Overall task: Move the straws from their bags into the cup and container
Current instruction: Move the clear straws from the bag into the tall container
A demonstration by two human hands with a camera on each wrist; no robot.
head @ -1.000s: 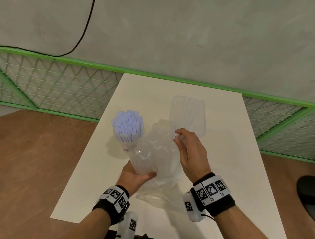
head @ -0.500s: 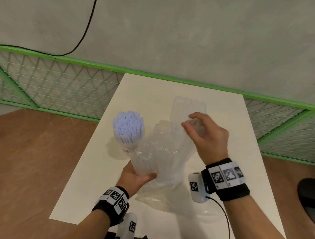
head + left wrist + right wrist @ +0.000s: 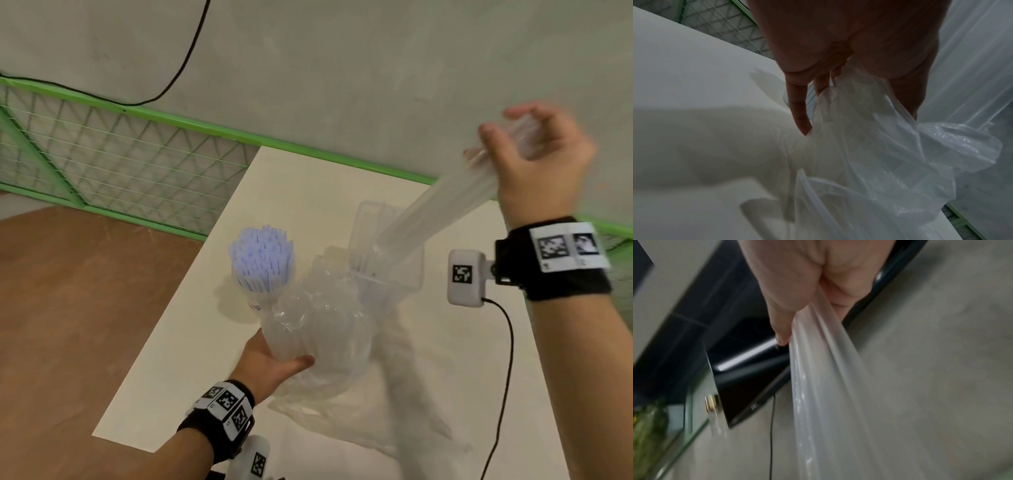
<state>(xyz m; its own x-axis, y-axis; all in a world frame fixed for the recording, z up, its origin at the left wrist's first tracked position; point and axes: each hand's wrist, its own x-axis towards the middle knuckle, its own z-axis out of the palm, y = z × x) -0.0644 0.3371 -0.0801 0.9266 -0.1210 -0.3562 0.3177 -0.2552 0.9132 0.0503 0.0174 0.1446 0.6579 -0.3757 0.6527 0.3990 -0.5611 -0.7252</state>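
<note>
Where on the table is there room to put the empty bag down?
Bare table lies beyond the cup and container, and right of the container. Crowded: the middle, where the left hand holds the bag.

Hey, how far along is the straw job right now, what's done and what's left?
Done: the cup is packed with purple straws. In hand: the right hand grips a bundle of clear straws, angled over the clear container, while the left hand holds the bag. Left: seating that bundle in the container; any straws remaining in the bag are unclear.
</note>
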